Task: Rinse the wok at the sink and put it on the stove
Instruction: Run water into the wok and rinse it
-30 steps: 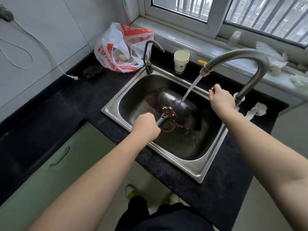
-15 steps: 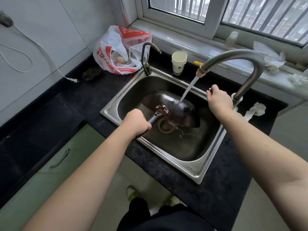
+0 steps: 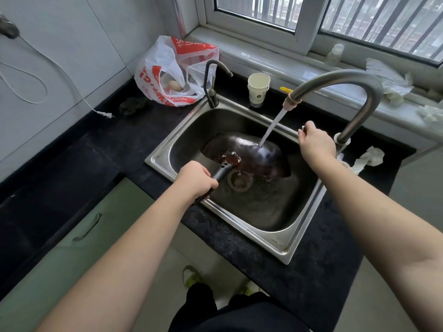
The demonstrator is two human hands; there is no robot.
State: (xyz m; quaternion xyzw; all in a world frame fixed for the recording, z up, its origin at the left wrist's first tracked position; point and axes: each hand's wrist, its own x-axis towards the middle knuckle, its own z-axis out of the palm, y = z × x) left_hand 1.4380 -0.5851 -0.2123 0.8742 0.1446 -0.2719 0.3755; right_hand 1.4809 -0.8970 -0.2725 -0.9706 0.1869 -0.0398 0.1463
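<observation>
A dark worktop (image 3: 124, 144) under a barred window is carrying a steel sink (image 3: 282, 245) at the centre of the frame. The rinse is under way: water from the tall faucet (image 3: 340, 85) is striking the wok (image 3: 249, 152), which is lying tilted in the basin. The stove placement is still waiting, with no stove in view. The left hand (image 3: 195, 179) is gripping the wok's handle, fist closed, at lower left of the wok. The right hand (image 3: 316, 144), at the wok's upper right, is curling around what is probably the tap lever.
</observation>
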